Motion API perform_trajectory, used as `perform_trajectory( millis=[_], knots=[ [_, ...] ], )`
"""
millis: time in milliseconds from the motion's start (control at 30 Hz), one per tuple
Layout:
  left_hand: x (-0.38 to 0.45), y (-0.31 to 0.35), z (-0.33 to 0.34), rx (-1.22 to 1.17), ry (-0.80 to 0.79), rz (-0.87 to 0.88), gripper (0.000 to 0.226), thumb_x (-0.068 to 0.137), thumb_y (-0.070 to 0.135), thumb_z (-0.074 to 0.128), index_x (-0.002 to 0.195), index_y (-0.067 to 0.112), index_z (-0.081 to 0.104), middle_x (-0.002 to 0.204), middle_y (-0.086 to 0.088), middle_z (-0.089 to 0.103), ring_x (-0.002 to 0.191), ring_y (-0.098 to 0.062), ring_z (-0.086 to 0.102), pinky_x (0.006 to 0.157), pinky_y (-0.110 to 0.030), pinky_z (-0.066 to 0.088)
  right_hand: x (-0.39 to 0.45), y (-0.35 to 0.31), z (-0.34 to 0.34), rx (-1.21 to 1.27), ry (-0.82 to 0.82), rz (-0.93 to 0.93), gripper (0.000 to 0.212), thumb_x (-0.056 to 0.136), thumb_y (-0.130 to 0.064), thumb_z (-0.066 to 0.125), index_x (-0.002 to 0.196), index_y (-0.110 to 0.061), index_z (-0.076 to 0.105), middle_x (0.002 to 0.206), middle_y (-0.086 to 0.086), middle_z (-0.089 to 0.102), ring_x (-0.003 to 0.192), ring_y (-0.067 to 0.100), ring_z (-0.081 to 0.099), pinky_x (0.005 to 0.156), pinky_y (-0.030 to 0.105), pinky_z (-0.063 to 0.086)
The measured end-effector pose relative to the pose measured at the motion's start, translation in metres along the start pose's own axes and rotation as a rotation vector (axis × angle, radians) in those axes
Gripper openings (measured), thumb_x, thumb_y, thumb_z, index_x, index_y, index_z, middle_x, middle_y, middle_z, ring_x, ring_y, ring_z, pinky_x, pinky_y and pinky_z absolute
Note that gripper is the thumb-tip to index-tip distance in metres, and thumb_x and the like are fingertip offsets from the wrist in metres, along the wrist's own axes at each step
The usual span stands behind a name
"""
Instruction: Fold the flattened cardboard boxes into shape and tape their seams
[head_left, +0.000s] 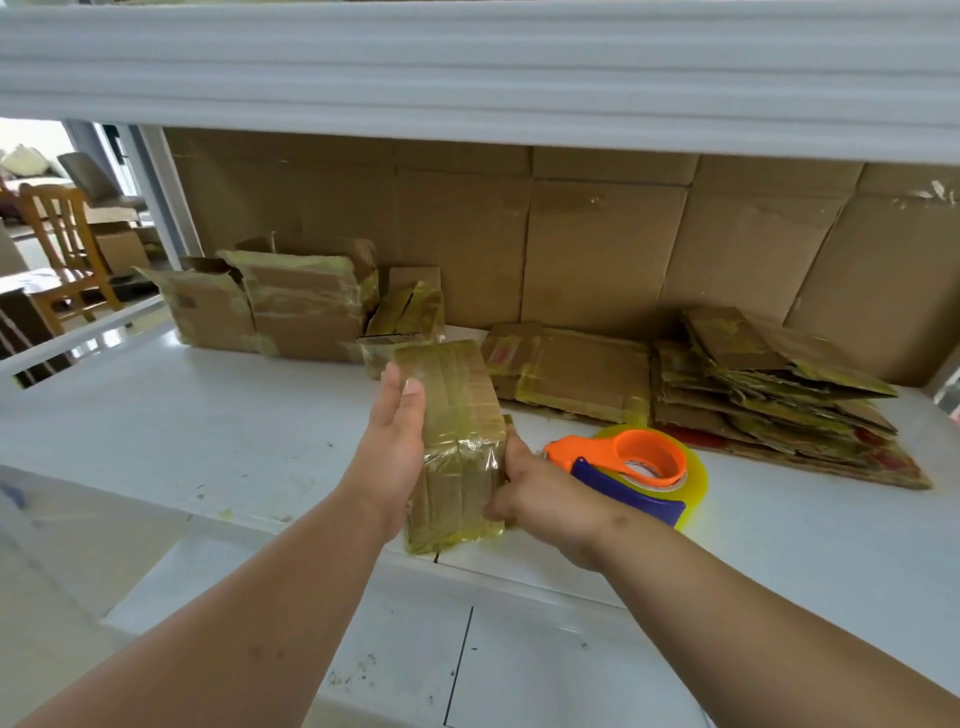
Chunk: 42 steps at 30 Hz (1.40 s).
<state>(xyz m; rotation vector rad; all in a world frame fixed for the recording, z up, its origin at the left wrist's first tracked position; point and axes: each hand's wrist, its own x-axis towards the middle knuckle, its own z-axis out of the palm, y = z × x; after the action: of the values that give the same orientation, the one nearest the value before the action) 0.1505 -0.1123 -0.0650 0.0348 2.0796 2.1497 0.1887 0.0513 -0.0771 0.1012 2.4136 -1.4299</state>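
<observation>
Box (457, 441) at near bench (208, 441) edge, steadied between hands: left hand (392, 447) flat against its side, right hand (540, 493) gripping near corner. Tape dispenser (631, 470) right, handy. Flat boxes (769, 395) stacked far right.

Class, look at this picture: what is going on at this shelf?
A person is holding a small taped cardboard box between both hands above a white shelf. The left hand lies flat against its left side, fingers straight; the right hand grips its right side. A tape dispenser lies just right of the hands. Flattened boxes are stacked further right, and several shaped, taped boxes stand at the back left.
</observation>
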Motion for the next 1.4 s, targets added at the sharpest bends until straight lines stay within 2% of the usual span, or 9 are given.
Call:
perform_trajectory(
  millis=[167,300,467,633,800,933,1067,1233,1400],
  knots=[
    [0.006,0.004,-0.008,-0.076,-0.021,-0.082,0.089,0.069,0.095,0.040,0.145,0.050,0.036,0.151,0.006,0.047,0.133,-0.021,0.050,0.108,-0.054,0.040,-0.014,-0.007,-0.021,0.017,-0.080,-0.061,0.090,0.067,-0.014,0.063,0.148,-0.039,0.034,0.133,-0.008,0.061,0.125,0.016,0.055,0.112,0.041,0.041],
    [0.001,0.009,-0.017,-0.228,0.023,-0.106,0.054,0.103,0.057,0.028,0.111,0.019,0.065,0.093,0.003,0.077,0.085,-0.010,0.074,0.072,-0.030,0.055,-0.033,-0.017,-0.035,0.203,-0.087,-0.113,0.068,0.090,0.009,0.052,0.151,-0.013,0.032,0.144,-0.013,0.042,0.140,0.008,0.038,0.115,0.024,0.030],
    [-0.010,0.004,-0.010,-0.183,-0.113,-0.125,0.063,0.104,0.056,0.022,0.119,0.014,0.065,0.112,-0.008,0.074,0.104,-0.020,0.071,0.082,-0.039,0.052,-0.017,-0.011,-0.020,0.038,-0.103,-0.144,0.068,0.076,-0.007,0.060,0.138,-0.034,0.051,0.129,-0.006,0.066,0.123,0.016,0.059,0.112,0.044,0.042],
    [-0.008,0.005,-0.042,-0.057,-0.095,0.040,0.034,0.105,0.023,0.041,0.136,0.028,0.056,0.135,0.008,0.061,0.124,-0.010,0.056,0.111,-0.043,0.040,-0.024,-0.010,-0.053,0.059,0.030,-0.122,0.040,0.104,-0.009,0.045,0.140,-0.022,0.054,0.121,-0.006,0.070,0.112,0.009,0.066,0.107,0.031,0.045],
    [-0.018,0.013,-0.062,0.352,-0.164,0.214,0.045,0.094,0.006,0.061,0.121,0.042,0.065,0.137,0.012,0.050,0.107,-0.005,0.059,0.095,-0.031,0.048,-0.021,-0.008,-0.051,-0.173,0.125,-0.242,0.050,0.103,-0.031,0.051,0.148,-0.043,0.036,0.123,-0.009,0.068,0.104,0.003,0.067,0.100,0.026,0.048],
    [-0.019,0.017,-0.070,0.521,-0.263,0.179,0.040,0.081,0.030,0.079,0.115,0.048,0.069,0.144,0.033,0.038,0.118,0.009,0.054,0.108,-0.032,0.041,-0.019,-0.014,-0.045,-0.392,0.152,-0.343,0.046,0.100,-0.037,0.054,0.143,-0.048,0.042,0.138,-0.021,0.056,0.126,-0.004,0.050,0.111,0.024,0.037],
    [-0.018,0.016,-0.068,0.621,-0.215,0.204,0.044,0.075,0.035,0.082,0.116,0.045,0.069,0.144,0.033,0.038,0.094,0.004,0.069,0.105,-0.035,0.045,-0.015,-0.017,-0.045,-0.546,0.172,-0.416,0.046,0.101,-0.036,0.053,0.145,-0.040,0.044,0.147,-0.024,0.044,0.136,-0.004,0.037,0.112,0.015,0.029],
    [-0.012,0.004,-0.063,0.720,-0.139,0.383,0.036,0.077,0.033,0.083,0.105,0.049,0.067,0.131,0.033,0.047,0.100,0.007,0.062,0.089,-0.016,0.052,-0.010,-0.013,-0.042,-0.689,0.243,-0.468,0.049,0.100,-0.040,0.053,0.148,-0.034,0.043,0.143,-0.017,0.053,0.122,0.003,0.054,0.097,0.011,0.037],
    [-0.011,-0.005,-0.052,0.800,-0.089,0.515,0.028,0.079,0.034,0.079,0.104,0.040,0.066,0.124,0.034,0.045,0.107,0.009,0.053,0.080,-0.013,0.048,-0.009,-0.005,-0.040,-0.699,0.282,-0.476,0.054,0.097,-0.049,0.052,0.147,-0.033,0.044,0.119,-0.006,0.069,0.102,0.009,0.064,0.089,0.028,0.051]
  ],
)
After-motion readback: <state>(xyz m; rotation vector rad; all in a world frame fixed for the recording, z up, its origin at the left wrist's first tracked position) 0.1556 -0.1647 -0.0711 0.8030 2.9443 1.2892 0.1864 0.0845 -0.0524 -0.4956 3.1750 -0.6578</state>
